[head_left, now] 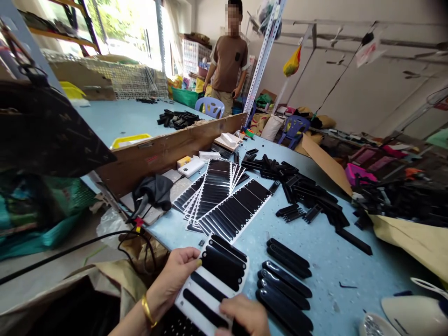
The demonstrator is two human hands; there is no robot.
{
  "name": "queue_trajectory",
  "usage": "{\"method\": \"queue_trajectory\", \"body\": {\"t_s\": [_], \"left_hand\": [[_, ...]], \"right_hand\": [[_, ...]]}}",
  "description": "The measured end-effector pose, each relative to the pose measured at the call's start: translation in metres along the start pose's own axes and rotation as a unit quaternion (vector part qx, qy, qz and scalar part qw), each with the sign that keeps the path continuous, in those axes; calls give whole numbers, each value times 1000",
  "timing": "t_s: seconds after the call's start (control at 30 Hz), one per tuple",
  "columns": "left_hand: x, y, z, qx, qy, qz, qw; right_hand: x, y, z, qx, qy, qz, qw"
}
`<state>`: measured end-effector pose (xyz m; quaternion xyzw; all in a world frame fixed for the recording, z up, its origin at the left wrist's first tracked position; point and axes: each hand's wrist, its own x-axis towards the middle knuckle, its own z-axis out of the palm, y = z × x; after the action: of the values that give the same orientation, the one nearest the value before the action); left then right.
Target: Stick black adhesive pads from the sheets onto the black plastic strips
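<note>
1. Right hand [247, 315], blurred, meets the lower end of the strip sheet [206, 297]; whether it pinches anything, I cannot tell.
2. Left hand [178, 273] grips that sheet's left edge, thumb on top.
3. Bare white backing suggests it is partly used; black strips remain.
4. Glossy black pieces [287, 280] lie alongside; fuller sheets [217, 186] beyond look unused.

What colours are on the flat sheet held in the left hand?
White backing sheet with glossy black round-ended strips; shows best in the head view.
</note>
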<state>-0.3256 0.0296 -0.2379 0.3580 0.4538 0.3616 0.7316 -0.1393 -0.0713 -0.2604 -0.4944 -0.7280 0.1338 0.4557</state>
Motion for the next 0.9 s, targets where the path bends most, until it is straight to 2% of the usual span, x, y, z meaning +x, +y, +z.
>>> {"method": "queue_trajectory", "body": {"t_s": [0.1, 0.13, 0.2, 0.27, 0.33, 0.43, 0.6, 0.7, 0.8, 0.9], "left_hand": [[-1, 2, 8, -12, -17, 4, 1000], [-1, 3, 11, -14, -27, 7, 1000], [2, 6, 17, -5, -34, 25, 999], [6, 8, 23, 22, -34, 49, 998], [11, 11, 27, 49, -43, 66, 996], [16, 14, 32, 72, -75, 79, 991], [20, 14, 33, 98, -102, 97, 985], [21, 10, 31, 65, -96, 77, 990], [18, 4, 29, -1, -99, 17, 995], [18, -2, 26, -25, -60, 7, 998]], "right_hand": [[30, 4, -5, -38, 96, 4, 995], [39, 5, -1, -48, 106, 1, 993], [52, 9, 11, -19, 89, 28, 995], [59, 13, 23, 57, 63, 98, 992], [62, 16, 29, 137, 54, 165, 975], [66, 15, 22, 203, 73, 210, 953], [73, 13, 8, 256, 48, 267, 928], [72, 19, 10, 257, 66, 286, 921], [68, 26, 13, 245, 80, 285, 923], [71, 25, 12, 180, 87, 219, 955]]}}
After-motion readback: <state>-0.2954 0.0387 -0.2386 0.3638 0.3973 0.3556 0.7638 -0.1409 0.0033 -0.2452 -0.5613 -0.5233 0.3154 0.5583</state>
